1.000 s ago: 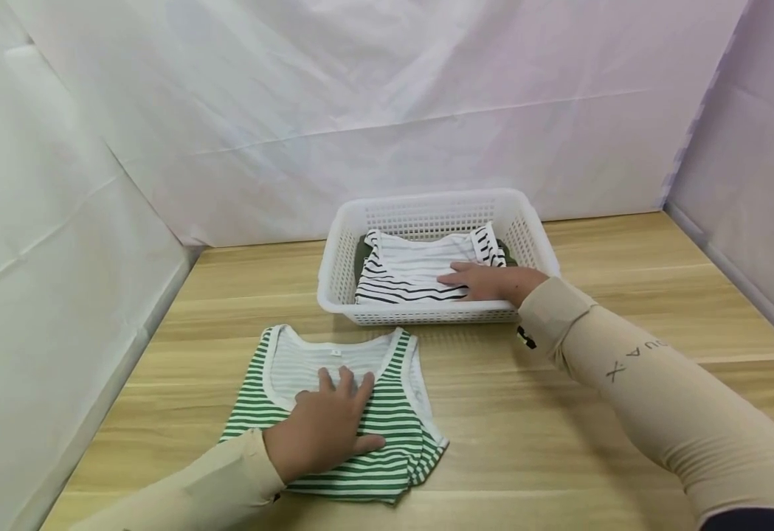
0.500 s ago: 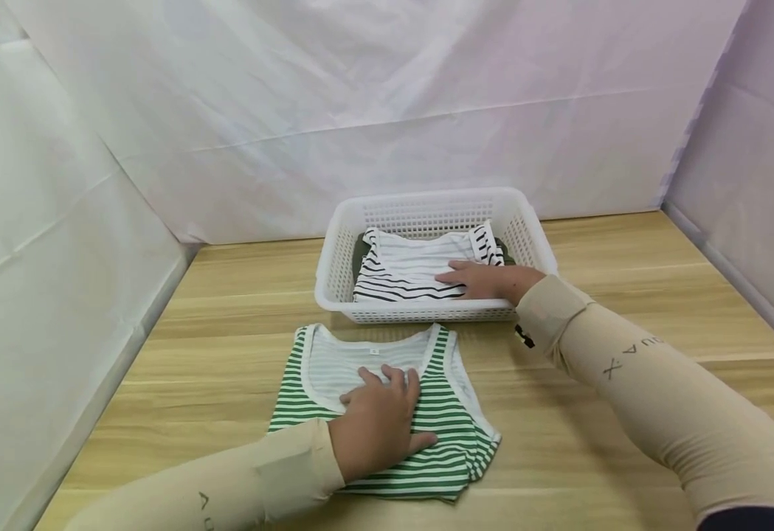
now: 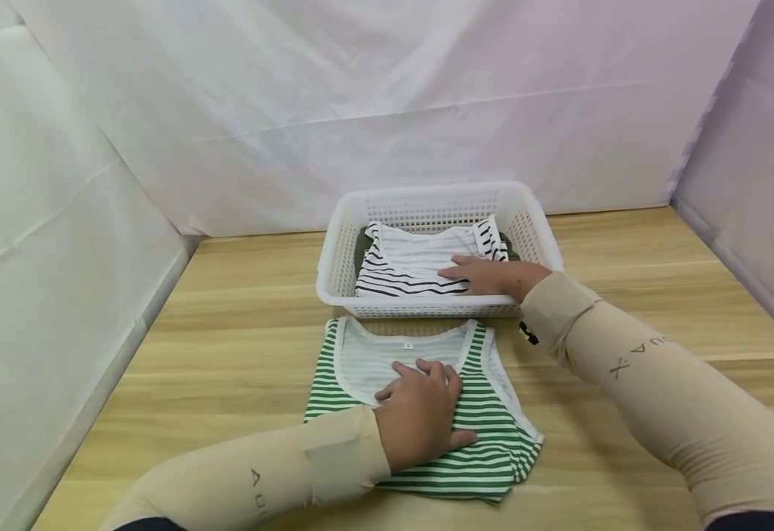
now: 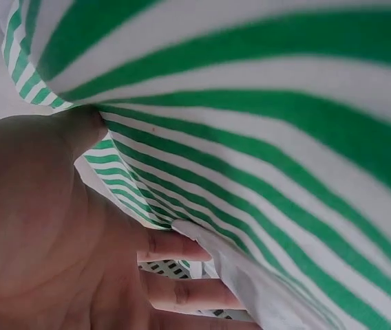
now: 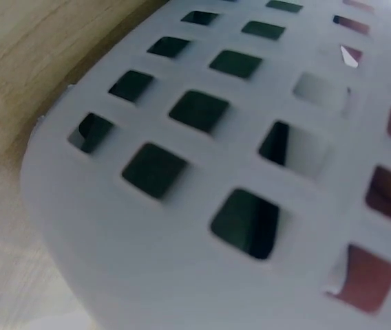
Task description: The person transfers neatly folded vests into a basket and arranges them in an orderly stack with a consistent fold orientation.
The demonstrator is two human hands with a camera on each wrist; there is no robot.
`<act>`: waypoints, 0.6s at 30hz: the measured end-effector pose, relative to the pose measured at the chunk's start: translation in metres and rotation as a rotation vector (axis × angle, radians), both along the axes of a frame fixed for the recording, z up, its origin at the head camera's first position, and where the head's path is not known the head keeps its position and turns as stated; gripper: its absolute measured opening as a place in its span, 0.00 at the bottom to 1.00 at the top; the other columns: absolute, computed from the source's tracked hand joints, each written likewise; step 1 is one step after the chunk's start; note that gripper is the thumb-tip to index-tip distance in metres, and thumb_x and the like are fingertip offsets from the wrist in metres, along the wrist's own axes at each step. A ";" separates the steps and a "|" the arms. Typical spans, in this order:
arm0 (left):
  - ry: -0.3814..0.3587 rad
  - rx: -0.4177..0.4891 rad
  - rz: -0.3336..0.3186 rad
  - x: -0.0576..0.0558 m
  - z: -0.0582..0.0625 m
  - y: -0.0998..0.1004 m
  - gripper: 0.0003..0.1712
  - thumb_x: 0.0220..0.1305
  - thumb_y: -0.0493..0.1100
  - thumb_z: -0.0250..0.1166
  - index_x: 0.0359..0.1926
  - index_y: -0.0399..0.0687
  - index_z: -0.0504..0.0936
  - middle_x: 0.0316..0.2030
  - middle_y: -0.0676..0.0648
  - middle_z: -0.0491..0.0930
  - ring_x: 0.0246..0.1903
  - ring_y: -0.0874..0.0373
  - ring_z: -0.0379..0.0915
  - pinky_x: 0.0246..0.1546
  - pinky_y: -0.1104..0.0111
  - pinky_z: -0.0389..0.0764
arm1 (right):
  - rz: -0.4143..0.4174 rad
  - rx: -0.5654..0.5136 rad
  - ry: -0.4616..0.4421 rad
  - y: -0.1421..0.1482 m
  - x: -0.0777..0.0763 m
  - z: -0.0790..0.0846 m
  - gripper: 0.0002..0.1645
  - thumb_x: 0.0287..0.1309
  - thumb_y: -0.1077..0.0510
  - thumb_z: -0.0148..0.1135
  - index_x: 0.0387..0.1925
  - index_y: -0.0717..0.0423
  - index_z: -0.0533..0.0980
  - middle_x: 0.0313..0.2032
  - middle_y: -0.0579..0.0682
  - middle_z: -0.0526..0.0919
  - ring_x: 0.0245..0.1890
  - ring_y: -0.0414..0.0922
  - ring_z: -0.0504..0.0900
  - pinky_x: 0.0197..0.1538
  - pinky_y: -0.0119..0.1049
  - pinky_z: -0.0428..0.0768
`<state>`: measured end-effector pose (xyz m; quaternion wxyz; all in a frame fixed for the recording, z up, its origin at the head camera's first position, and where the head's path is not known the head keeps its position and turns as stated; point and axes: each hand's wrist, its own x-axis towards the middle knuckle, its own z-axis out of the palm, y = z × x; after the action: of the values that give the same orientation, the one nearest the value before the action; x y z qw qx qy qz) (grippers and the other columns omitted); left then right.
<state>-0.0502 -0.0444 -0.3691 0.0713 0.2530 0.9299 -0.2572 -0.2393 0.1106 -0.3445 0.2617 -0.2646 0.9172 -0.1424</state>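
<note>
A green-and-white striped tank top (image 3: 489, 424) lies in front of the basket, its neckline towards the back. My left hand (image 3: 420, 420) rests on it with fingers spread and thumb out to the right; in the left wrist view the striped fabric (image 4: 250, 158) bulges beside the thumb and fingers. In the white plastic basket (image 3: 420, 302) lies a white top with black stripes (image 3: 406, 265). My right hand (image 3: 493, 277) reaches over the front rim and rests on that top, fingers extended. The right wrist view shows mostly the basket's perforated wall (image 5: 182, 261).
Dark green fabric (image 3: 361, 247) shows under the black-striped top at both sides. The wooden table (image 3: 227, 332) ends at white cloth walls (image 3: 254, 177) at the back and sides.
The green-striped tank top has slid to the right under my left hand and now lies squarely in front of the basket. My right hand has stayed in the basket.
</note>
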 end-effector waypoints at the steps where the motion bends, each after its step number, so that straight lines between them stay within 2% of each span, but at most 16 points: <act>1: 0.008 -0.002 -0.005 0.000 0.001 0.003 0.56 0.53 0.89 0.42 0.68 0.55 0.68 0.57 0.41 0.78 0.49 0.34 0.82 0.15 0.52 0.82 | -0.005 -0.002 0.001 0.000 0.000 0.001 0.35 0.75 0.54 0.50 0.78 0.54 0.54 0.78 0.66 0.42 0.78 0.67 0.40 0.75 0.65 0.47; 5: 0.020 -0.007 -0.021 -0.002 0.003 0.012 0.56 0.52 0.89 0.41 0.67 0.56 0.69 0.57 0.41 0.78 0.48 0.35 0.83 0.14 0.53 0.82 | 0.010 0.003 0.023 0.001 0.000 0.002 0.34 0.75 0.55 0.49 0.77 0.55 0.55 0.78 0.67 0.42 0.78 0.67 0.41 0.75 0.65 0.48; 13: -0.022 0.012 -0.012 -0.007 0.005 0.029 0.56 0.53 0.89 0.42 0.68 0.58 0.70 0.57 0.43 0.79 0.49 0.37 0.83 0.17 0.53 0.83 | 0.041 0.000 0.055 0.001 -0.002 0.002 0.34 0.75 0.56 0.51 0.77 0.57 0.56 0.77 0.69 0.44 0.77 0.67 0.42 0.75 0.65 0.50; 16: -0.071 0.026 0.004 -0.010 0.007 0.034 0.53 0.56 0.87 0.44 0.68 0.57 0.70 0.59 0.44 0.80 0.50 0.39 0.83 0.21 0.53 0.85 | 0.051 0.003 0.070 0.002 -0.002 0.000 0.34 0.75 0.56 0.51 0.76 0.58 0.57 0.77 0.69 0.45 0.77 0.67 0.44 0.75 0.64 0.50; 18: -0.106 0.073 -0.017 -0.014 0.009 0.031 0.48 0.59 0.83 0.48 0.65 0.56 0.74 0.54 0.46 0.83 0.48 0.46 0.85 0.25 0.56 0.86 | 0.041 0.008 0.060 0.001 -0.002 -0.002 0.34 0.75 0.55 0.51 0.77 0.56 0.56 0.77 0.68 0.45 0.77 0.67 0.43 0.75 0.64 0.50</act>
<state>-0.0637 -0.0131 -0.3604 0.1091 0.2767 0.9313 -0.2101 -0.2414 0.1116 -0.3466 0.2382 -0.2866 0.9195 -0.1254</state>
